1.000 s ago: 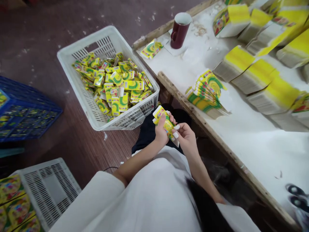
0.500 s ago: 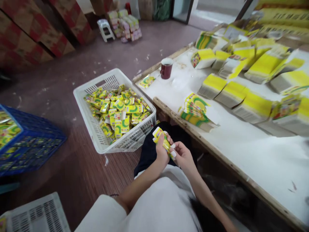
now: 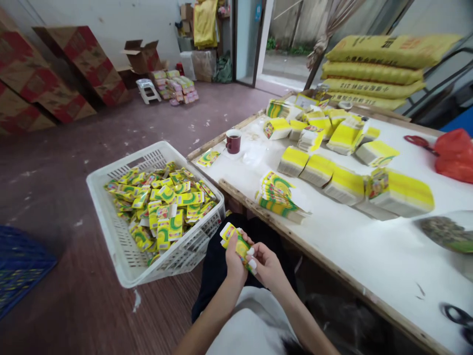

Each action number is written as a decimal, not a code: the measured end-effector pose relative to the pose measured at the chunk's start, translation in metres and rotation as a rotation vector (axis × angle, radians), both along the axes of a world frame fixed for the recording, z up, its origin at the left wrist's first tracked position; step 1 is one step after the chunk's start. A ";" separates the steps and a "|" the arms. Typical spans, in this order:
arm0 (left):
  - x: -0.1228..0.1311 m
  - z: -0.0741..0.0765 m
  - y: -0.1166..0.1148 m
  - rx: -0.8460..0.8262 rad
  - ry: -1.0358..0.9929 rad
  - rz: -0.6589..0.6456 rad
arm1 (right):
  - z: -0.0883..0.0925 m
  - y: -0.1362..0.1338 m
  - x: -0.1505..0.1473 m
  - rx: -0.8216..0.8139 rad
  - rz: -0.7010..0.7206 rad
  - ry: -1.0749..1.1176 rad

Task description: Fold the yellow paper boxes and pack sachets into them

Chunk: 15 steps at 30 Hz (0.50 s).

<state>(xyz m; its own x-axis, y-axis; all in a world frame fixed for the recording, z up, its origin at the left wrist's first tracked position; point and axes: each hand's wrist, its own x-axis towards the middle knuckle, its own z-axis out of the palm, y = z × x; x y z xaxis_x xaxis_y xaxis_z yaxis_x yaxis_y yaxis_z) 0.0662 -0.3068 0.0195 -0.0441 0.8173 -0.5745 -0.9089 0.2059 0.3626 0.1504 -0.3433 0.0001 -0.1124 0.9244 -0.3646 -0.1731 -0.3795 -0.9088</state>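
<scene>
In the head view, my left hand (image 3: 235, 261) is wrapped round a small yellow and green carton (image 3: 242, 247) above my lap. White flaps stick out at the carton's upper end. My right hand (image 3: 269, 268) pinches the carton's lower end, where more white flaps show between the fingertips. To the left of my knees stands a white plastic crate (image 3: 129, 276) heaped with similar filled cartons (image 3: 168, 197). A fanned stack of flat yellow and green cartons (image 3: 277, 192) lies on the white table (image 3: 332, 246), near its wooden edge.
Bundles of flat cartons (image 3: 343, 182) cover the table's far part. A maroon mug (image 3: 233, 142) stands by the left edge. To the right lie a red bag (image 3: 456, 155), black-handled scissors (image 3: 458, 315) and a clear bag (image 3: 449, 231). A blue crate (image 3: 24, 266) sits on the floor.
The head view has tilted up and turned right, bringing the doorway, yellow sacks, red bag and scissors into sight. Both hands keep the same grip on the carton.
</scene>
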 end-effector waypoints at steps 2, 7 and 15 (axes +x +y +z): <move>-0.004 -0.001 0.002 0.029 0.005 -0.007 | 0.000 0.002 -0.004 0.002 0.006 -0.010; -0.016 -0.001 0.006 -0.004 0.086 -0.016 | 0.010 0.007 -0.018 -0.003 0.000 -0.052; -0.022 -0.014 0.029 -0.028 0.231 -0.108 | 0.009 0.024 -0.018 -0.079 -0.042 -0.115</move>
